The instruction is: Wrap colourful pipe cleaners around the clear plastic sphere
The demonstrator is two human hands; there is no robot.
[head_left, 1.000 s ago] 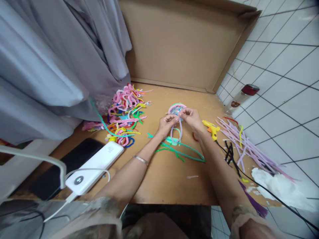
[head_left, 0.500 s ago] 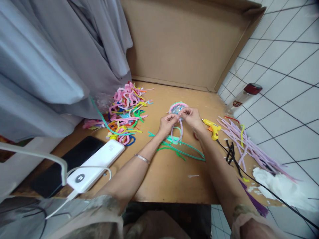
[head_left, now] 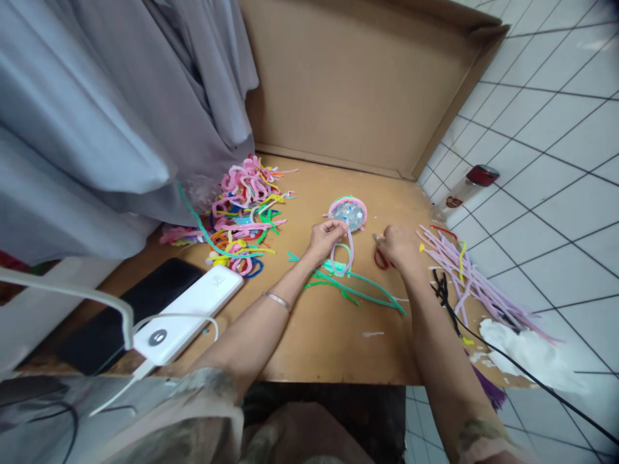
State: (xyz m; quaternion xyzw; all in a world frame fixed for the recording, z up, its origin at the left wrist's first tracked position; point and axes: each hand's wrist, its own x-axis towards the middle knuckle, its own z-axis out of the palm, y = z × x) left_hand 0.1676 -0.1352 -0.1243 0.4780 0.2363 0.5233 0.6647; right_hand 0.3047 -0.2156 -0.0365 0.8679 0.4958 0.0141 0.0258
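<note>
My left hand (head_left: 326, 238) is closed in a pinch on the end of a lilac pipe cleaner (head_left: 351, 248), which hangs down in a loop. Just beyond my fingertips rests a round clear piece (head_left: 349, 211) with shiny bits and a pink and green rim. My right hand (head_left: 399, 245) is curled low over the table, right of the round piece, covering most of the yellow glue gun. Red-handled scissors (head_left: 381, 260) lie partly under it; what its fingers grip is hidden. Teal pipe cleaners (head_left: 372, 293) lie below the loop.
Tangled colourful pipe cleaners (head_left: 246, 193) are heaped at left, near a white power bank (head_left: 188, 316) and black phone (head_left: 174, 278). Lilac pipe cleaners (head_left: 478, 277), white tissue (head_left: 522, 348) and a red-capped bottle (head_left: 464, 193) are at right. A cardboard panel (head_left: 333, 84) stands behind.
My right hand has let go of the lilac pipe cleaner and moved right and down, over the glue gun and scissors. My left hand keeps its pinch in nearly the same place.
</note>
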